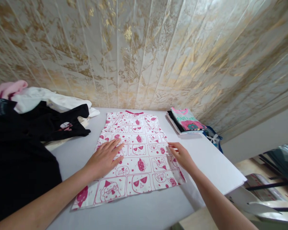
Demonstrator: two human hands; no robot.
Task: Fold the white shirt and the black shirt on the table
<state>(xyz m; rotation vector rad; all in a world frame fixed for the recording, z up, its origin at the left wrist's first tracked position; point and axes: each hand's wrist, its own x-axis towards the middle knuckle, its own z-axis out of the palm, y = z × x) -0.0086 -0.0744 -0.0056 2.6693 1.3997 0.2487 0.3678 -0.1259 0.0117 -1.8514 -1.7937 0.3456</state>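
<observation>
A white shirt [137,159] with dark pink cartoon faces and a pink neckline lies spread flat, its neck toward the wall. My left hand [105,156] rests palm down on the left part of the shirt, fingers spread. At the shirt's right side edge is my right hand [181,156], its fingers bent and close together with the tips at the fabric edge. The undersides of those fingertips are hidden.
Black garments [21,153] are heaped at the left, with white cloth [52,98] and pink cloth [8,88] behind. Folded clothes [186,120] are stacked at the back right of the white table [213,163]. A gold-patterned wall covering [134,57] rises behind the table.
</observation>
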